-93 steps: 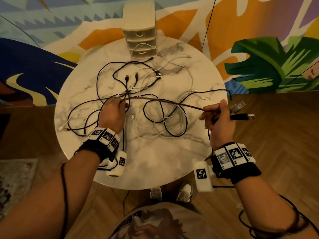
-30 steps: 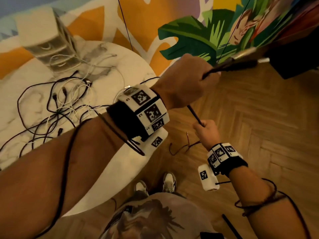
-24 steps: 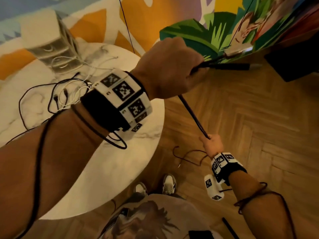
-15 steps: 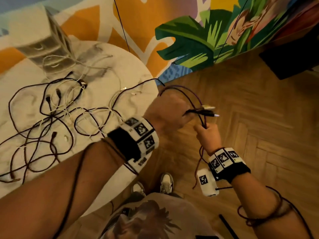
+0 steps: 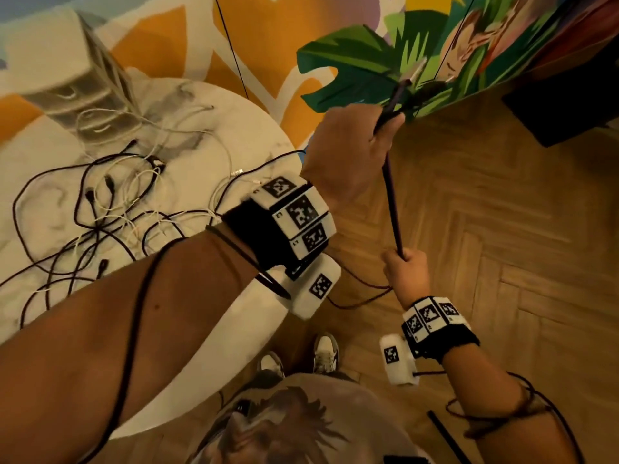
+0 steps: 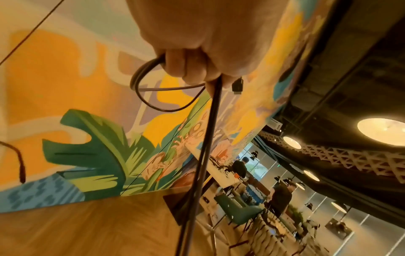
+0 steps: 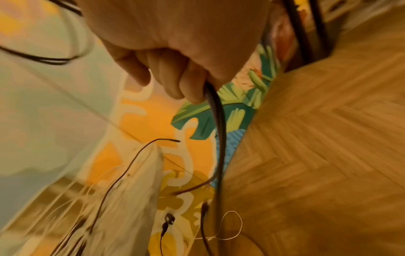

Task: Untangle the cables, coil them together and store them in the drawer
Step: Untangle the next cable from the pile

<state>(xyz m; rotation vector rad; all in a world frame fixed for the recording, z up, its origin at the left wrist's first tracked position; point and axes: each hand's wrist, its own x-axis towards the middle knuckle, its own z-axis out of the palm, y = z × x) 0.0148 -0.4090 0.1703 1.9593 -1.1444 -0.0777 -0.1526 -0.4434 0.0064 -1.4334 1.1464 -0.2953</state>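
Cable (image 5: 392,202) is pulled taut between the raised left hand (image 5: 348,145), gripping its coiled end, and the lower right hand (image 5: 407,272), pinching it, for measured coiling.

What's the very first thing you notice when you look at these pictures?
A dark cable pulled tight between two hands: the left hand grips it up high and the right hand pinches it lower down, over the wooden floor. Behind the left arm, a messy tangle of black and white cables lies on the round marble table, beside a small drawer unit. A bright leafy mural fills the wall.
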